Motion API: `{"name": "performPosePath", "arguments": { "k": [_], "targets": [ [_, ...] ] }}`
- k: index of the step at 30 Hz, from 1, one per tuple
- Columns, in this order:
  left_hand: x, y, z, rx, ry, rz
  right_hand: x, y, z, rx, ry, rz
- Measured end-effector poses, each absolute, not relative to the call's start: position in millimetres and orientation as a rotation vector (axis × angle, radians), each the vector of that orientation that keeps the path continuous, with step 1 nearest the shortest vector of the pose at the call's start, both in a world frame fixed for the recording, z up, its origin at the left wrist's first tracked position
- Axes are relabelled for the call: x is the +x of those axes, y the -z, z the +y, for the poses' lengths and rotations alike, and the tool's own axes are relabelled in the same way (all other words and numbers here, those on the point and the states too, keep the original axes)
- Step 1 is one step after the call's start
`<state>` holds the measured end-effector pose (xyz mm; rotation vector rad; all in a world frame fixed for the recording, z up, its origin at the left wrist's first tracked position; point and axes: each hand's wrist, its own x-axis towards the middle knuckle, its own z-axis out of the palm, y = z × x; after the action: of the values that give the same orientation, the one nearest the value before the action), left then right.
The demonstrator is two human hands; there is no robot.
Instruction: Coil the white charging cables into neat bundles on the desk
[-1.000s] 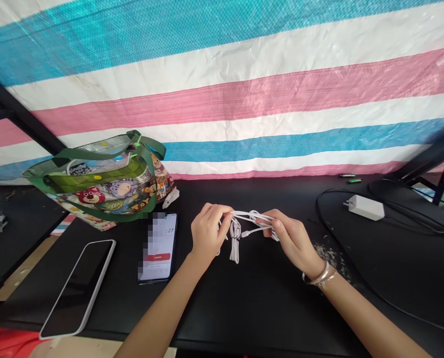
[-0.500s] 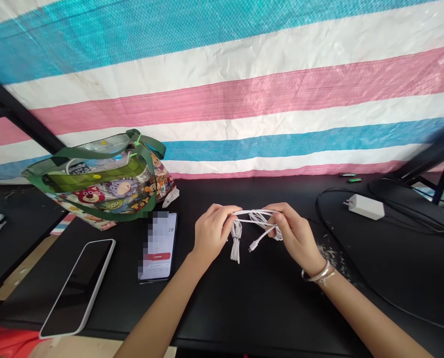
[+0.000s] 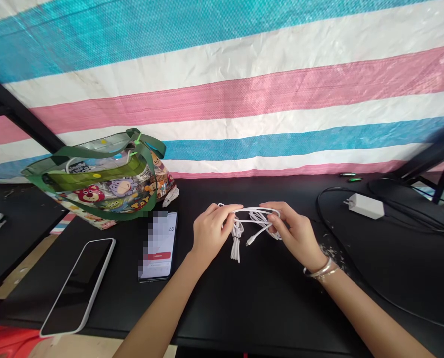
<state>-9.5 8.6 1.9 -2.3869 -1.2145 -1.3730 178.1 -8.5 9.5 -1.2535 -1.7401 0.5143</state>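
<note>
A white charging cable (image 3: 258, 214), looped into a loose coil, is stretched between my two hands above the black table. My left hand (image 3: 211, 229) pinches the coil's left side, thumb against fingers. A tied bundle of white cable (image 3: 235, 246) hangs down beside that thumb; whether it belongs to the same cable I cannot tell. On the other side, my right hand (image 3: 294, 231), with bracelets at the wrist, has its thumb and fingers closed around the coil's right end. The cable's plug (image 3: 250, 240) points down and left between the hands.
Left of my hands lie a phone with a lit screen (image 3: 160, 248) and a white-edged phone with a dark screen (image 3: 78, 288). Behind them stands a cartoon-print bag (image 3: 106, 191). To the right are a white charger (image 3: 365, 206), black cords (image 3: 350, 258) and two small green batteries (image 3: 355, 179).
My right thumb and fingers have shifted slightly on the coil, and its loops sit wider apart at the right. The plug has swung a little left. My left hand has barely moved.
</note>
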Motion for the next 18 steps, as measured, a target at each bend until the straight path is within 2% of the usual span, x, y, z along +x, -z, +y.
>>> {"name": "performPosePath", "arguments": {
  "k": [5, 12, 18],
  "targets": [
    [-8.5, -1.5, 7.4, -2.402, 1.399, -1.277, 176.9, -10.0, -8.1, -1.273, -0.621, -1.681],
    [-10.4, 1.4, 8.7, -2.460, 1.418, -1.489, 177.4, -16.4, -5.4, -1.200, -1.094, -1.508],
    [-10.6, 1.1, 8.8, -2.573, 1.448, -1.513, 177.2, -20.4, -8.4, -1.030, -1.344, -1.359]
  ]
}}
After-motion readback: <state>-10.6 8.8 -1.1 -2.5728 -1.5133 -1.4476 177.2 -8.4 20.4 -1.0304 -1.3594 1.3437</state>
